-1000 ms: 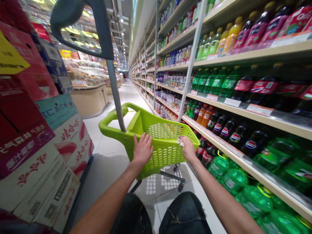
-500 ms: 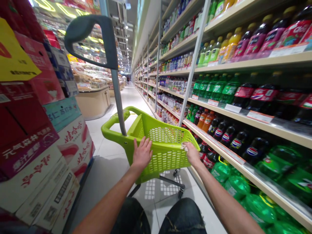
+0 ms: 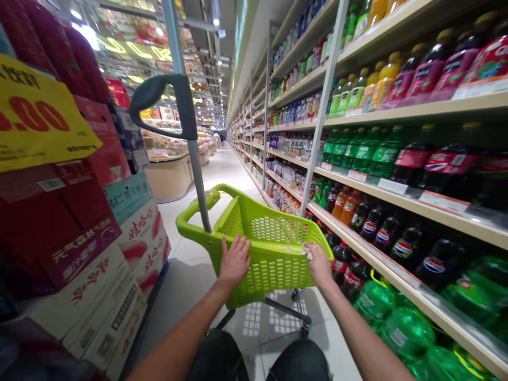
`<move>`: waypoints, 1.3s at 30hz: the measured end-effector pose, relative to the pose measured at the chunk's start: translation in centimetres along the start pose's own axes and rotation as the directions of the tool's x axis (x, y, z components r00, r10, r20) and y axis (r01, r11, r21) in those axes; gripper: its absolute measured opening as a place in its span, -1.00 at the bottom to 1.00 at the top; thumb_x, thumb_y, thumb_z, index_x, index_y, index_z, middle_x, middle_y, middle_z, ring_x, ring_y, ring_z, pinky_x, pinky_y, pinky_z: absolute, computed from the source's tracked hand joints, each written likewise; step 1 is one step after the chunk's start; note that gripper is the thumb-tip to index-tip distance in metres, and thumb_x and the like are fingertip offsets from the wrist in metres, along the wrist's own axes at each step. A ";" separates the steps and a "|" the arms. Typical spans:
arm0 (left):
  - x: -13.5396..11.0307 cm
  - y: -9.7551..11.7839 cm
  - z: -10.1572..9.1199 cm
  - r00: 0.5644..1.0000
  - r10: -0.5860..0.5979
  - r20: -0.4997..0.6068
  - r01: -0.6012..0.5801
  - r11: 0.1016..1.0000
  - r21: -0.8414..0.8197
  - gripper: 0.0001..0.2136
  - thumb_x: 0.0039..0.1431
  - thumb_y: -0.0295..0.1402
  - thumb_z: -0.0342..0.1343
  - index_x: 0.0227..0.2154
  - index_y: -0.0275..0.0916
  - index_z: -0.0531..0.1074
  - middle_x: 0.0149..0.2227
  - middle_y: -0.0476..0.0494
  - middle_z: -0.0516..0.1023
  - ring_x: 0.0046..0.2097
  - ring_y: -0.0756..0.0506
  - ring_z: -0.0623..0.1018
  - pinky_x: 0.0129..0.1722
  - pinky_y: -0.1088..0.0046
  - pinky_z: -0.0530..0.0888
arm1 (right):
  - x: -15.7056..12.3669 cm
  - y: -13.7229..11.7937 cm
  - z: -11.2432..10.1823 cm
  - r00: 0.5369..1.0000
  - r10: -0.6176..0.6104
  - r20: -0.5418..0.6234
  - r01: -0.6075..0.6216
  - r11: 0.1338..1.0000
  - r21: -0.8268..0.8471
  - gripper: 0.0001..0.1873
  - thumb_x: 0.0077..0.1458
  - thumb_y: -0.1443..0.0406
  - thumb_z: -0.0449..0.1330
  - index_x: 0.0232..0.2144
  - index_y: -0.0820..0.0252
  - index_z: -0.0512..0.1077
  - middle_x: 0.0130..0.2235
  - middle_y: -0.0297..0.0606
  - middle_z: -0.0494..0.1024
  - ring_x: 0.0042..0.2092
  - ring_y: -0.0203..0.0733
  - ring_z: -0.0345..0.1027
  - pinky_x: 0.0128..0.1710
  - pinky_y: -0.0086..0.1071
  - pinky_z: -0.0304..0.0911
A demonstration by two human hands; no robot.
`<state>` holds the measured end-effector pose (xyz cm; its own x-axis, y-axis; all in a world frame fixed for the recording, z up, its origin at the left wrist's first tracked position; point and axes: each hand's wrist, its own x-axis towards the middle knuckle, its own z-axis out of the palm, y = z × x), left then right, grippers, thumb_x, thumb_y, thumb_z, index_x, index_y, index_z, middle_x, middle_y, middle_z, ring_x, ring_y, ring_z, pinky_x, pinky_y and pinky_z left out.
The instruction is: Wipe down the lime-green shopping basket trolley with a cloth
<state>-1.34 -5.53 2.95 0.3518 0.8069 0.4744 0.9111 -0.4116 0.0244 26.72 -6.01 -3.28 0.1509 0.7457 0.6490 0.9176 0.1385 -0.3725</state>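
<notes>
A lime-green shopping basket cart point(image 3: 278, 270) with perforated walls stands on wheels right in front of my knees. My left hand point(image 3: 235, 260) lies against its near wall just below the rim, fingers stretched and a little apart. At the right end of the same rim, my right hand point(image 3: 319, 265) presses a crumpled whitish wipe point(image 3: 307, 251) to the plastic, fingers closed round it. A grey metal pole with a dark grey looped handle point(image 3: 188, 108) rises from the cart's left end.
Shelves point(image 3: 357, 182) of drink bottles run along the right, close to the cart. Stacked drink cartons point(image 3: 137, 233) with a yellow price sign point(image 3: 43, 114) crowd the left. A tiled aisle point(image 3: 228, 169) stretches ahead beside a rounded display counter point(image 3: 170, 177).
The view has shifted, so the cart and shelves sit slightly lower and farther right. Both hands keep nearly the same places on the cart, the right one still with the wipe.
</notes>
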 end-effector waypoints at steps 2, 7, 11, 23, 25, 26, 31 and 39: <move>0.1 0.1 -0.2 1.000 -0.009 0.008 0.009 1.000 0.010 -0.65 0.12 -0.36 -0.12 -0.01 -0.15 0.27 0.10 -0.11 0.29 0.19 -0.16 0.14 0.16 -0.11 -0.23 | 0.2 -3.7 1.8 0.993 -0.101 0.053 0.095 0.990 0.105 -0.50 -0.13 0.58 -0.14 -0.21 0.20 0.42 -0.15 -0.16 0.44 -0.05 -0.19 0.26 -0.04 -0.29 0.16; 0.2 -0.1 -0.9 0.999 -0.022 0.047 0.020 0.999 0.046 -0.64 0.11 -0.35 -0.10 0.00 -0.13 0.26 0.11 -0.09 0.28 0.19 -0.16 0.13 0.16 -0.11 -0.19 | 0.2 -7.4 4.1 0.959 -0.273 0.078 0.239 0.925 0.296 -0.38 -0.22 0.60 -0.13 -0.11 0.16 0.37 -0.01 -0.18 0.37 0.08 -0.17 0.13 0.05 -0.20 0.08; 0.0 -0.6 -1.2 0.994 -0.014 0.104 0.007 0.998 0.063 -0.61 0.09 -0.34 -0.07 0.03 -0.11 0.23 0.14 -0.09 0.23 0.21 -0.17 0.10 0.16 -0.10 -0.14 | 0.0 -2.0 2.9 0.990 -0.140 0.019 0.133 0.969 0.209 -0.41 -0.24 0.59 -0.12 -0.18 0.18 0.42 -0.05 -0.13 0.39 0.06 -0.07 0.16 0.01 -0.09 0.12; -1.0 -2.7 -2.8 0.999 0.049 0.022 -0.048 0.997 -0.059 -0.61 0.07 -0.40 -0.11 0.01 -0.18 0.25 0.12 -0.13 0.26 0.18 -0.13 0.17 0.19 0.05 -0.07 | 0.4 -12.4 5.1 0.968 -0.251 0.021 0.228 0.907 0.355 -0.33 -0.24 0.61 -0.15 -0.08 0.14 0.35 -0.04 -0.23 0.40 0.06 -0.20 0.18 0.07 -0.22 0.12; -1.3 -5.0 -4.4 0.982 -0.128 -0.136 0.119 0.990 -0.072 -0.59 0.06 -0.45 -0.15 0.01 -0.24 0.24 0.11 -0.18 0.27 0.16 -0.12 0.20 0.18 0.11 0.00 | 0.3 -10.5 4.9 0.983 -0.182 0.027 0.164 0.934 0.318 -0.35 -0.24 0.60 -0.16 -0.10 0.18 0.37 -0.06 -0.20 0.41 0.03 -0.17 0.21 0.07 -0.21 0.11; -1.4 -6.2 -5.2 0.951 -0.237 -0.199 0.226 0.971 -0.075 -0.58 0.05 -0.47 -0.16 0.03 -0.26 0.22 0.12 -0.21 0.26 0.17 -0.13 0.19 0.17 0.11 0.03 | 0.3 -9.5 4.9 0.991 -0.130 0.025 0.117 0.950 0.290 -0.35 -0.25 0.60 -0.15 -0.10 0.17 0.37 -0.07 -0.19 0.42 0.03 -0.15 0.22 0.07 -0.20 0.11; -0.7 -10.1 -7.5 0.954 -0.296 -0.043 0.295 0.955 -0.028 -0.50 -0.05 -0.51 -0.14 0.04 -0.20 0.19 0.13 -0.13 0.25 0.22 -0.15 0.06 0.14 0.03 0.04 | 1.1 -12.4 6.6 0.990 -0.131 0.062 0.104 0.939 0.327 -0.33 -0.26 0.59 -0.15 -0.07 0.15 0.35 -0.05 -0.21 0.40 0.03 -0.14 0.22 0.07 -0.20 0.12; -1.2 -11.2 -7.1 0.981 -0.194 -0.010 0.193 0.979 -0.072 -0.51 0.00 -0.55 -0.18 0.05 -0.17 0.18 0.13 -0.02 0.26 0.21 -0.10 0.08 0.14 0.12 0.05 | 4.7 -28.7 8.7 0.973 -0.229 -0.011 0.194 0.795 0.575 -0.40 -0.11 0.54 -0.13 0.03 0.24 0.23 0.04 -0.14 0.33 0.11 -0.14 0.13 0.10 -0.20 0.10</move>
<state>-13.43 -4.87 8.33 0.1658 0.8671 0.4698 0.9438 -0.2776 0.1792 -2.12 -0.80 4.64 -0.0597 0.6869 0.7243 0.5473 0.6294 -0.5517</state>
